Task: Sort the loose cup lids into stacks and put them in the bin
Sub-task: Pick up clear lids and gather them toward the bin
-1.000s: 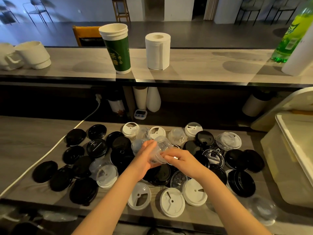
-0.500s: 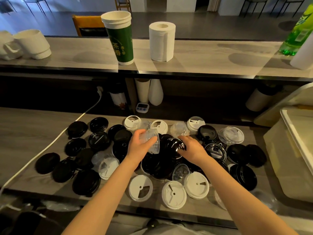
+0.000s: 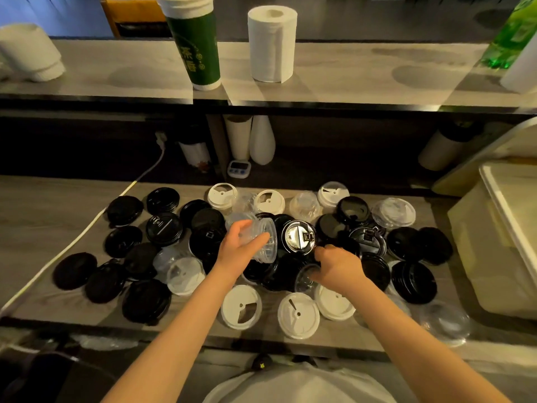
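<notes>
Clear plastic lids stacked in the left hand; bin at the counter's right end.

Left hand (image 3: pixel 241 251): thumb and fingers curled round a short stack of clear lids (image 3: pixel 266 242), held above the heap and tilted on its side, well left of the bin (image 3: pixel 479 257). Right hand (image 3: pixel 338 266): nearer the bin, knuckles up, fingers bent down onto the heap at a single clear lid (image 3: pixel 305 279); fingertips hidden, so it cannot be told whether it has hold of that lid. Loose black lids (image 3: pixel 164 228), white lids (image 3: pixel 297 315) and more clear ones (image 3: pixel 393 212) lie spread over the grey counter (image 3: pixel 43 213), all left of the bin, the closest black ones near its wall. One glossy black lid (image 3: pixel 299 237) sits on the bin side of the held stack.
</notes>
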Action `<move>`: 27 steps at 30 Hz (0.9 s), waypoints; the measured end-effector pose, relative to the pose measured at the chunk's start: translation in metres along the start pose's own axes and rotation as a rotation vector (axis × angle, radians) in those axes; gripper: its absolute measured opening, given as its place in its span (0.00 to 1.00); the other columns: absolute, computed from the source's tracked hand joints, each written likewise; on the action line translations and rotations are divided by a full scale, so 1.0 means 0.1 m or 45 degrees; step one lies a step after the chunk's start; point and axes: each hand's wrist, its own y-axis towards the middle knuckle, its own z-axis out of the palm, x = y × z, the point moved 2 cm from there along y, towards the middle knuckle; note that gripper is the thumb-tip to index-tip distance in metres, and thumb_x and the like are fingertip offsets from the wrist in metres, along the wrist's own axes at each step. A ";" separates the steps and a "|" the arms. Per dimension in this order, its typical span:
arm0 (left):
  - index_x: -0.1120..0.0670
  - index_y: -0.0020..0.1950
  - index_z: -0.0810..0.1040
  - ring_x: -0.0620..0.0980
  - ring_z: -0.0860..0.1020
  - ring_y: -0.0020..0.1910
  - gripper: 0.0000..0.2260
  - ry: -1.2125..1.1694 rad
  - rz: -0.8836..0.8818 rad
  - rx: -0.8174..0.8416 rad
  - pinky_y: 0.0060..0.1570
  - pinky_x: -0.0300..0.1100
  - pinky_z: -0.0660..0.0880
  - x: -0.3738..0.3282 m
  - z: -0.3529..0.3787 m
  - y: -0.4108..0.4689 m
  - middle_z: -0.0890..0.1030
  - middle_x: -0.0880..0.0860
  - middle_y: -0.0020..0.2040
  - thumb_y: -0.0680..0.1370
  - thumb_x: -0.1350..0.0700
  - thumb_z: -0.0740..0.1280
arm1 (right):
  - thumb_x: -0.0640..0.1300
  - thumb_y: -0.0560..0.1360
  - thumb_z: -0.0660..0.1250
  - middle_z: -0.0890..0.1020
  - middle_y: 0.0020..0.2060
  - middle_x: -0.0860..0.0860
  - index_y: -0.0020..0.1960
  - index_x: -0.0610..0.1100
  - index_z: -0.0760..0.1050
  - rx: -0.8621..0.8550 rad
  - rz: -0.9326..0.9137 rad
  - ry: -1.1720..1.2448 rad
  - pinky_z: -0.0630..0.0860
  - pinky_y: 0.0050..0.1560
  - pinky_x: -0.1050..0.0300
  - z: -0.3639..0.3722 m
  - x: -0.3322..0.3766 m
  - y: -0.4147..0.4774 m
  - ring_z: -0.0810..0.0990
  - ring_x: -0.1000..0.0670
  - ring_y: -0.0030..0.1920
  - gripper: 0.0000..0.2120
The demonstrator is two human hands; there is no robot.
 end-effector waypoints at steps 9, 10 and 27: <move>0.46 0.62 0.67 0.47 0.68 0.63 0.18 -0.091 -0.033 0.058 0.56 0.42 0.67 0.05 0.11 -0.09 0.68 0.49 0.65 0.75 0.52 0.69 | 0.44 0.74 0.69 0.80 0.36 0.53 0.46 0.45 0.79 -0.396 -0.034 0.690 0.74 0.39 0.60 -0.13 -0.25 -0.14 0.78 0.52 0.38 0.03; 0.46 0.61 0.67 0.46 0.67 0.64 0.17 -0.104 -0.030 0.065 0.57 0.42 0.66 0.05 0.13 -0.10 0.68 0.48 0.65 0.75 0.52 0.69 | 0.42 0.73 0.71 0.79 0.34 0.55 0.43 0.45 0.79 -0.434 -0.074 0.873 0.74 0.38 0.65 -0.21 -0.26 -0.18 0.77 0.56 0.35 0.01; 0.41 0.63 0.66 0.43 0.70 0.65 0.33 -0.066 0.130 0.484 0.61 0.42 0.72 -0.18 0.29 -0.30 0.69 0.44 0.66 0.61 0.46 0.74 | 0.46 0.68 0.72 0.80 0.33 0.52 0.39 0.43 0.81 -1.138 -0.492 0.760 0.77 0.33 0.56 -0.40 0.01 -0.21 0.79 0.52 0.34 0.07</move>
